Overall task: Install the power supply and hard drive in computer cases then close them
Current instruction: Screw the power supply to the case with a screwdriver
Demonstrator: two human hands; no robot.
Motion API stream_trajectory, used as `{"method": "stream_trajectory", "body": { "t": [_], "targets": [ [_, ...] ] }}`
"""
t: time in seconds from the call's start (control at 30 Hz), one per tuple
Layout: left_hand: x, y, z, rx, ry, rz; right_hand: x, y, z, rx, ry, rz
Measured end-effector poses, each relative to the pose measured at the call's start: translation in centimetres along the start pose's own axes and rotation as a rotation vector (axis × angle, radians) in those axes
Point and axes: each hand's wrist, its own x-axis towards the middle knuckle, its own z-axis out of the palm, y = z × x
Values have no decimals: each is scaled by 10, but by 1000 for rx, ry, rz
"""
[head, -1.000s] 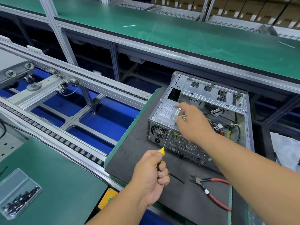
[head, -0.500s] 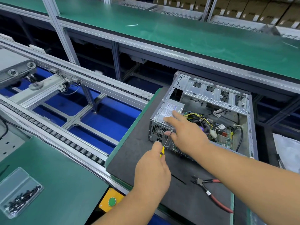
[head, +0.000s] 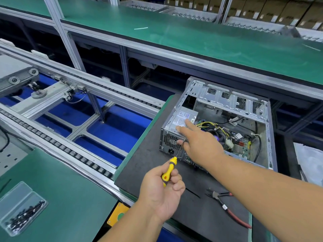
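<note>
An open silver computer case (head: pixel 232 100) lies on its side on a dark mat (head: pixel 145 163). The power supply (head: pixel 181 116), with a white label on top, sits in the case's near-left corner. My right hand (head: pixel 201 144) rests on it with straight fingers, and its thumb is down at the rear panel beside the screwdriver tip. My left hand (head: pixel 160 194) grips the handle of a yellow and black screwdriver (head: pixel 168 172). The thin shaft slants up to the rear panel beside the power supply's vent. Coloured cables and a circuit board show inside the case.
Red-handled pliers (head: pixel 227 208) and a black cable tie (head: pixel 192 193) lie on the mat near me. A clear box of dark screws (head: pixel 22 210) sits on the green bench at lower left. A roller conveyor (head: pixel 70 149) runs on the left, and a green shelf (head: pixel 192 41) stands behind the case.
My left hand brought the screwdriver tip up to the case's rear panel. My right hand slid from above the power supply toward its near edge, thumb coming down beside the tip.
</note>
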Motion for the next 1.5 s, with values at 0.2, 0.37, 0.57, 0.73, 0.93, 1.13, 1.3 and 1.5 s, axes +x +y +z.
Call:
{"method": "stream_trajectory", "body": {
  "t": [0.2, 0.37, 0.57, 0.73, 0.93, 1.13, 1.3, 1.5],
  "targets": [
    [-2, 3, 3, 51, 9, -132, -2, -1, -4, 6, 11, -23],
    [1, 8, 6, 206, 93, -70, -1, -1, -5, -16, 7, -33],
    [9, 13, 3, 274, 89, -24, -2, 0, -2, -44, 0, -23],
    [16, 6, -1, 819, 167, 363, -1, 1, -2, -36, -22, -24],
    [12, 0, -3, 1681, 291, 915, -1, 1, -5, -14, -23, -31],
    [14, -3, -7, 1712, 266, 1012, -7, 4, -6, 56, -2, -70],
    [19, -4, -7, 1247, 198, 687, -20, 9, -9, 130, 123, -282],
    [7, 18, -3, 221, 66, -38, -18, 8, -12, 220, 112, -241]
  ]
}}
